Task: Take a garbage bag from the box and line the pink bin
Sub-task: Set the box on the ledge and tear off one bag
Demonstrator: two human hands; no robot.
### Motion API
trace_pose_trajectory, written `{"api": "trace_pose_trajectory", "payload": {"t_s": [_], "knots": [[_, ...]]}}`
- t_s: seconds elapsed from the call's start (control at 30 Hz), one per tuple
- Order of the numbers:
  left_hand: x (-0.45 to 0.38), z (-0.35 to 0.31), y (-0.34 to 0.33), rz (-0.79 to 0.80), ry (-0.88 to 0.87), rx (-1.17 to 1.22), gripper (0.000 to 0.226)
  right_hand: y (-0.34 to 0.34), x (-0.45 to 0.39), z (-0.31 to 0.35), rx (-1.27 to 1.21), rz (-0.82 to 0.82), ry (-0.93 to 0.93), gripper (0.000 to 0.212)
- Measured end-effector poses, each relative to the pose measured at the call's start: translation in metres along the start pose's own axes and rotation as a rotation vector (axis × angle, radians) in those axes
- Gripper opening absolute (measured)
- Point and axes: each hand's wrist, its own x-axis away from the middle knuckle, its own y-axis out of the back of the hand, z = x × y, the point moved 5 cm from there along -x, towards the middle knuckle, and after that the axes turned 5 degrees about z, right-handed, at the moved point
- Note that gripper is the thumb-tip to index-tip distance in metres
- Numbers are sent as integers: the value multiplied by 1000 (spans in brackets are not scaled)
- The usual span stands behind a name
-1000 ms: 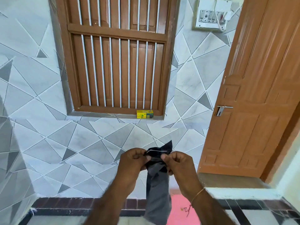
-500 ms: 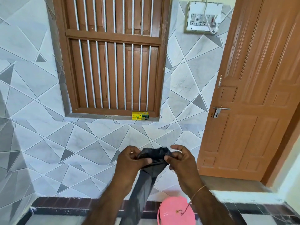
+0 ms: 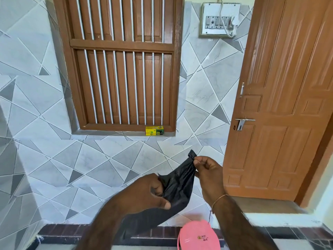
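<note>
- Both grips are on the black garbage bag [image 3: 178,184], held in the air in front of me: my right hand [image 3: 207,175] pinches its upper corner between thumb and fingertips, and my left hand [image 3: 146,193] grasps the bunched plastic lower down, fingers curled into the folds.
- Long axis of the bag runs on a slant, from the pinched corner at upper right down to lower left, where its tail passes behind my left forearm.
- Pink bin [image 3: 198,237] stands on the floor below the bag and a little to the right, just under my right wrist; my right hand is the nearer one to it. Only its top shows at the frame's lower edge, so I cannot tell how open its mouth is.
- Judging from this, the bag is not yet spread; its mouth needs parting before it goes down and rightward over the bin's rim.
- Yellow-and-green box [image 3: 154,130] sits on the window sill [image 3: 108,132], well apart from both hands.
- Around me: a grey tiled wall [image 3: 45,141], a barred wooden window [image 3: 122,69], a wooden door [image 3: 281,114] at right, a switchboard [image 3: 220,19] above.
</note>
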Motion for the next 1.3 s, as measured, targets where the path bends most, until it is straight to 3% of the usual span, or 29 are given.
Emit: {"api": "trace_pose_trajectory", "payload": {"t_s": [0.13, 0.23, 0.3, 0.37, 0.4, 0.47, 0.53, 0.57, 0.63, 0.73, 0.8, 0.83, 0.9, 0.93, 0.97, 1.0, 1.03, 1.13, 1.17, 1.3], "knots": [[-8, -17, -9, -9, -129, 227, 24, 0, -10, -11, -65, 54, -39, 38], [-20, -13, -9, -288, -86, -1, 5, -6, -4, -13, 54, 157, -59, 61], [-22, -15, -8, -476, -85, -130, 8, -3, 9, -7, 344, -32, 7, 67], [-24, -19, -10, -571, -127, -222, 19, -7, 24, -3, 412, -185, 46, 45], [-27, -19, -13, -571, -142, -288, 25, -14, 29, -4, 323, -132, -31, 29], [-30, -23, -23, -528, -171, -469, 28, -28, 35, -18, 157, 73, -303, 37], [-30, -28, -34, -522, -206, -617, 15, -37, 41, -26, -23, 165, -491, 27], [-29, -31, -39, -500, -214, -672, 8, -36, 40, -32, -103, 151, -546, 20], [-27, -28, -44, -508, -200, -749, 18, -34, 39, -40, -202, 93, -610, 13], [-25, -17, -48, -521, -167, -749, 22, -24, 30, -46, -212, 38, -571, 14], [-22, -16, -53, -448, -124, -677, 19, -20, 26, -49, -224, 53, -544, 13], [-23, -12, -55, -340, -72, -583, 24, -18, 23, -51, -217, 70, -528, 11], [-22, 0, -67, 67, 71, -265, 33, -16, 23, -53, -165, 103, -494, 4], [-19, 2, -69, 218, 97, -160, 34, -15, 23, -55, -125, 107, -477, 2], [-16, 2, -67, 272, 90, -82, 33, -14, 23, -56, -86, 109, -454, 0], [-15, 0, -61, 238, 74, -3, 33, -13, 24, -55, -52, 112, -427, 5], [-16, -1, -49, 100, 71, 97, 36, -12, 24, -55, -31, 122, -397, 9], [-23, 11, -18, -421, 160, 357, 41, -14, 29, -50, -13, 166, -324, 15], [-26, 15, -16, -480, 181, 393, 37, -16, 31, -50, -25, 186, -317, 17], [-31, 19, -36, -326, 156, 614, 16, -27, 36, -50, -155, 300, -368, 11]]}}
